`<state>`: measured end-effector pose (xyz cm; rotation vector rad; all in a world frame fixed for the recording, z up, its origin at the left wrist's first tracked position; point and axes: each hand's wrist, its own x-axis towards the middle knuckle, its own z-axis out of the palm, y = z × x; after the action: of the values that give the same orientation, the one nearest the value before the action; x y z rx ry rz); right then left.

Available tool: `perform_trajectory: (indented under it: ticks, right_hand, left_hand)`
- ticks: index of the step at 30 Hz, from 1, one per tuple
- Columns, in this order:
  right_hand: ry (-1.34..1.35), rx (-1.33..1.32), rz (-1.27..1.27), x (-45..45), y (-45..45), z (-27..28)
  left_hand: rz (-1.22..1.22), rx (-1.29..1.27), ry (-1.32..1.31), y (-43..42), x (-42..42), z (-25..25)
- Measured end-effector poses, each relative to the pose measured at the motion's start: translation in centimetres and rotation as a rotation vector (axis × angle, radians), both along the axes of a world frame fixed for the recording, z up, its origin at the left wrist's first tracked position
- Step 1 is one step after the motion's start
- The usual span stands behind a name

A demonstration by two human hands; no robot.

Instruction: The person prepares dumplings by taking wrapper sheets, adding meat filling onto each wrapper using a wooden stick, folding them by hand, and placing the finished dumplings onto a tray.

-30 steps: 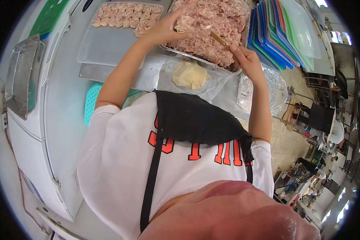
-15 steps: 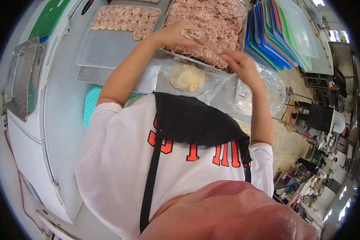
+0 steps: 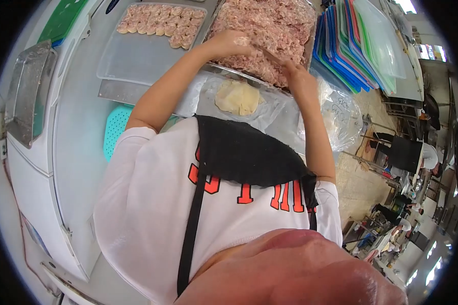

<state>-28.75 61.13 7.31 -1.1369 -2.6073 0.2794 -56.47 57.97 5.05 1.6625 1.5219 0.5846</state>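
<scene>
My left hand [image 3: 232, 44] is curled around a small portion of filling [image 3: 242, 41] over the near-left side of a metal tray heaped with minced meat [image 3: 269, 20]. In my right hand [image 3: 296, 76] is a thin flat spatula [image 3: 269, 55], its tip reaching toward the left hand. Just below the tray, a stack of pale round wrappers [image 3: 237, 97] lies on clear plastic. To the left, a translucent tray [image 3: 132, 58] carries rows of filled dumplings [image 3: 160, 20] along its far part.
Coloured plastic sheets or lids [image 3: 348, 46] stand stacked right of the meat. A clear plastic bag [image 3: 343, 114] lies near my right forearm. A turquoise perforated basket [image 3: 117, 127] is below the counter edge at left. People [image 3: 430, 156] are in the background at right.
The spatula, lifted from the meat, has moved to my left hand. My left hand has closed and shifted slightly lower; my right hand has moved left.
</scene>
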Motion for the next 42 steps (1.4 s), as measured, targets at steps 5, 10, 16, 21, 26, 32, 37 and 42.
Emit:
perform_trajectory:
  ticks: [5,10,16,21,26,32,37,42]
  right_hand:
    - [0.000,-0.187,-0.124,3.8,1.1,1.7]
    - [0.306,-0.504,0.028,1.1,-2.7,6.7]
    - [0.109,-0.120,0.098,0.5,-2.0,6.9]
    - [0.131,0.028,0.100,-0.9,-3.4,7.3]
    - [0.228,-0.061,0.044,-0.3,-3.5,10.1]
    - [0.252,-0.389,0.070,-1.2,-2.5,2.0]
    - [0.473,-0.897,-0.104,1.4,-1.4,-2.9]
    - [0.731,-1.013,-0.213,1.4,-1.6,-3.1]
  left_hand:
    - [0.048,0.339,-0.202,-2.5,-0.6,1.1]
    - [-0.103,0.486,-0.047,-2.1,-0.3,3.0]
    - [-0.094,0.432,-0.009,-1.7,0.1,2.7]
    - [-0.095,0.315,0.048,-2.2,0.1,4.7]
    - [-0.046,0.517,-0.052,-2.6,-0.7,2.8]
    - [0.099,0.450,-0.075,-2.9,-2.1,1.6]
    - [0.257,0.277,-0.009,-6.5,-9.2,2.6]
    - [0.609,0.281,0.298,-9.6,-17.2,-4.5]
